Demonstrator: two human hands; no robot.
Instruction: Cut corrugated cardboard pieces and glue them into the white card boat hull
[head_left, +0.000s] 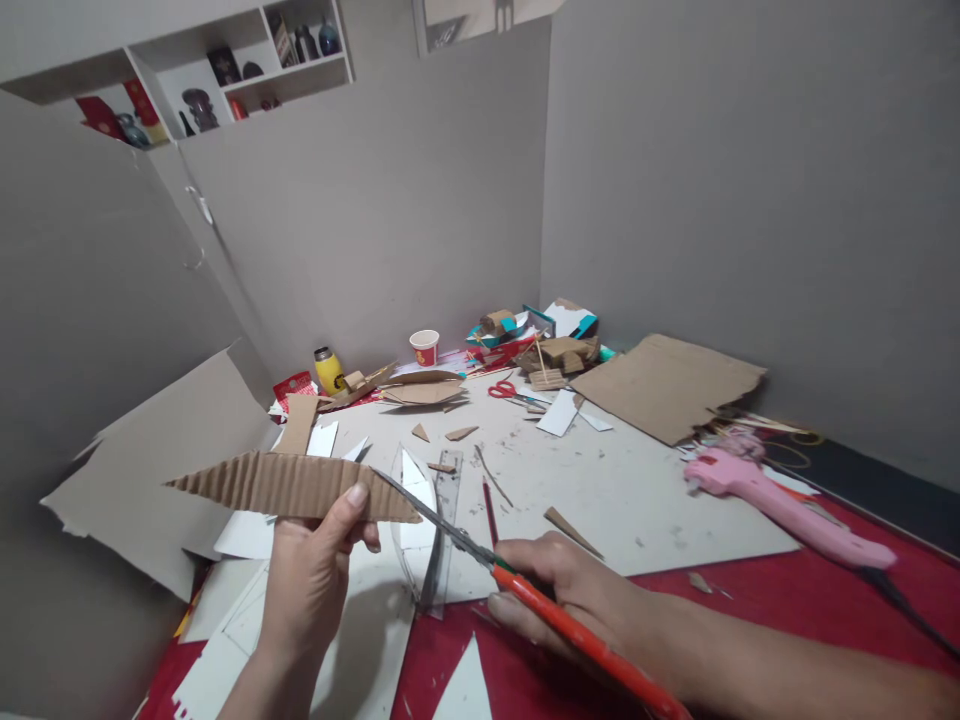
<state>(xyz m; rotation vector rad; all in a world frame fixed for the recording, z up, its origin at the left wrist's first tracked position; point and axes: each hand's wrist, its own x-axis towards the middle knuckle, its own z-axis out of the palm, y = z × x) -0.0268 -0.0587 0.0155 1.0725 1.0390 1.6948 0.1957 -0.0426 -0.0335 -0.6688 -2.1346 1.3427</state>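
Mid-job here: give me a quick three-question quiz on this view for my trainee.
1. True or false: the left hand pinches a pointed piece of corrugated cardboard.
2. What does the right hand hold? A) orange-handled scissors B) a hammer C) a paintbrush
3. Fill in: the pink glue gun lies to the ___ of both hands.
Key: 1 true; 2 A; 3 right.
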